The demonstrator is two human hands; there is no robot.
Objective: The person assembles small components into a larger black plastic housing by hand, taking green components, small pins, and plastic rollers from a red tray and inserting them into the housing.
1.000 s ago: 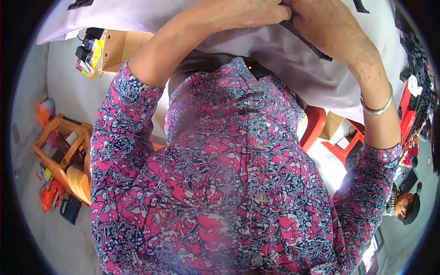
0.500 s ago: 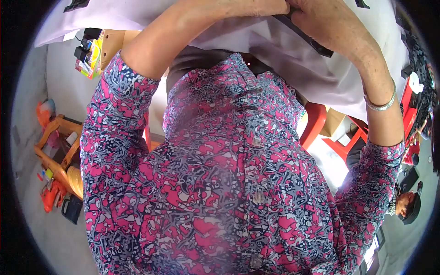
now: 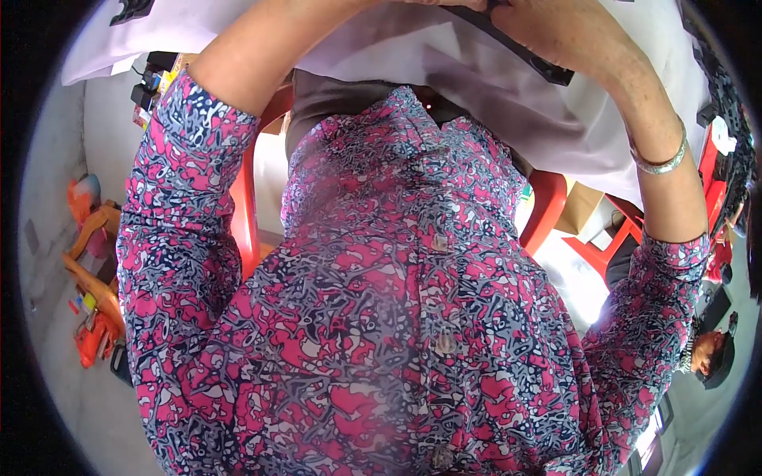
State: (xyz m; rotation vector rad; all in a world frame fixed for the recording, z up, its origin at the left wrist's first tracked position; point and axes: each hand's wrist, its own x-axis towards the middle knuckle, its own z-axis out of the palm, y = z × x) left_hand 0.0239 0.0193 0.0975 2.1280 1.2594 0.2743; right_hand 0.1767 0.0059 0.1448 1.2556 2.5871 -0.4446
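Observation:
A long black plastic strip (image 3: pixel 520 49) slants across the pale lilac cloth (image 3: pixel 381 51) at the top of the view, its near end showing a small hole. My right hand (image 3: pixel 559 33) is closed over the strip, fingers bent under and mostly hidden; a silver bangle (image 3: pixel 663 163) circles that wrist. At the upper edge my left hand (image 3: pixel 444 2) is almost wholly cut off, close to the strip's far end and to my right fingertips. What its fingers do cannot be seen.
Red plastic chair arms (image 3: pixel 546 210) flank my body. Another red chair (image 3: pixel 603 250) and a cardboard box (image 3: pixel 579 208) stand to the right. Many black parts (image 3: pixel 726 103) are heaped at the far right, near a person in a dark cap (image 3: pixel 718 358). Wooden furniture (image 3: pixel 95 274) stands left.
My left forearm has swung up and to the left, carrying that hand mostly past the upper edge. My right hand and the black strip have shifted slightly up and left.

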